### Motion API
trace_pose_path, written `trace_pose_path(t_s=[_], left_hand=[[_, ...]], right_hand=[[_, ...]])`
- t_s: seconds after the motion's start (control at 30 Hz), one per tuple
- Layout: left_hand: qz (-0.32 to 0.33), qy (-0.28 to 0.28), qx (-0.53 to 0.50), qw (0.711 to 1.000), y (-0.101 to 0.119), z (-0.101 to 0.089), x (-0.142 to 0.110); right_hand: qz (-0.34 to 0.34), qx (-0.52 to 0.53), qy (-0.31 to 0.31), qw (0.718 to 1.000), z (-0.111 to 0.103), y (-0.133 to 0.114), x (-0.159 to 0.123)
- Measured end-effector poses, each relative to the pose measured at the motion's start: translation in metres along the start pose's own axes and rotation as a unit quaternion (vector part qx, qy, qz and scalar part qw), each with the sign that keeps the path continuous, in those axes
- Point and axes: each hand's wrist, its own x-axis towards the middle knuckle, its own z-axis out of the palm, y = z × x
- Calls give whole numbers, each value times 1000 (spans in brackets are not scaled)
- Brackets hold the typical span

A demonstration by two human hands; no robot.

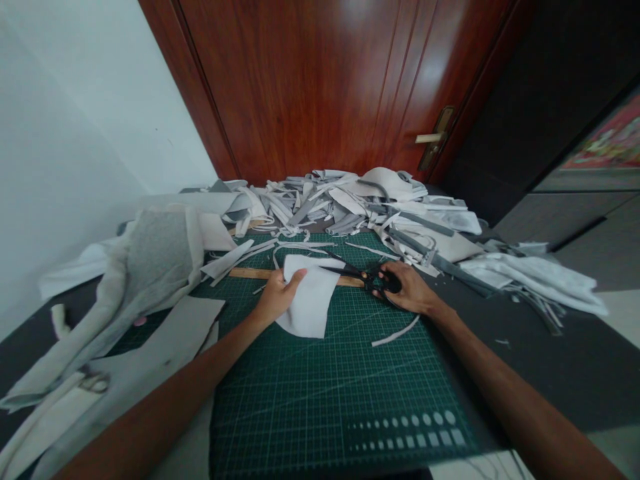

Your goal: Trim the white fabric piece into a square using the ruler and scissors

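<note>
My left hand (281, 293) pinches the left edge of a white piece of fabric (313, 303), thumb on top. The piece is held above the green cutting mat (320, 393). Black scissors (373, 280) are in my right hand (405, 287), fingers through the handles. Their blades point left and lie at the upper edge of the fabric; whether they are cutting into it I cannot tell. Behind the fabric a wooden ruler (250, 273) lies across the mat, partly hidden. A thin light strip (395, 335) rests on the mat below my right hand.
Many grey and white fabric scraps (320, 200) are heaped at the back, against a wooden door (320, 87). At left lie a rolled grey fabric (155, 247) and a flat pale sheet (165, 347). A folded white cloth (545, 277) is on the dark table (540, 373) at right.
</note>
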Motion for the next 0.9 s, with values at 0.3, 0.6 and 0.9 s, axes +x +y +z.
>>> trace_pose_path(t_s=[0.3, 0.6, 0.9], left_hand=[[18, -16, 8, 1000, 5, 0, -1], [24, -24, 7, 999, 4, 0, 0], [25, -26, 6, 999, 5, 0, -1]], right_hand=[[8, 16, -15, 1000, -3, -2, 2], [-1, 19, -12, 1000, -1, 0, 2], [9, 28, -18, 999, -1, 0, 2]])
